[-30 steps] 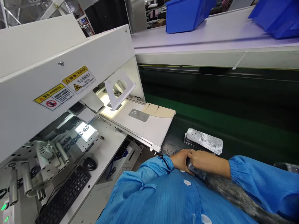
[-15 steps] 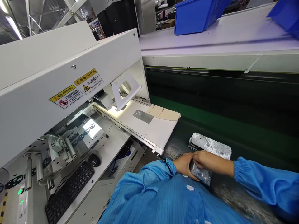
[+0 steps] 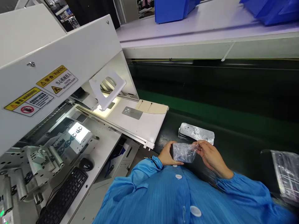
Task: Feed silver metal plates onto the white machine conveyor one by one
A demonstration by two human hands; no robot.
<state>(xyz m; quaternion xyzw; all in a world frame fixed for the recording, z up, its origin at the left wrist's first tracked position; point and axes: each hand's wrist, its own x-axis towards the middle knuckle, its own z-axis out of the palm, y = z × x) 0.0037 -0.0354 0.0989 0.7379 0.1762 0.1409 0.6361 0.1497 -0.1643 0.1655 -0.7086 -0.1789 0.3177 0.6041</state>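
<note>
My left hand [image 3: 167, 154] is closed around the left end of a package wrapped in clear plastic [image 3: 183, 153], held low in front of my blue coat. With its fingertips, my right hand [image 3: 211, 157] pinches the loose plastic film at the package's right end. What lies inside the wrap is hard to make out. Just beyond my hands, a stack of thin silvery plates [image 3: 198, 133] with rounded corners rests on the dark belt [image 3: 238, 133]. A single grey plate [image 3: 132, 113] with small round holes lies on the machine's white feed table [image 3: 147, 129].
To the left stands a large white machine [image 3: 93, 43] with warning labels; its housing overhangs the feed table. A keyboard [image 3: 63, 196] and a mouse [image 3: 86, 164] sit below it. Blue bins [image 3: 173, 11] stand on the back shelf [image 3: 210, 23]. Something wrapped in shiny plastic [image 3: 287, 174] lies far right.
My right hand has moved from beside my left hand to the package's right end, drawing the film out. The package is now more level and visible. The view has swung right.
</note>
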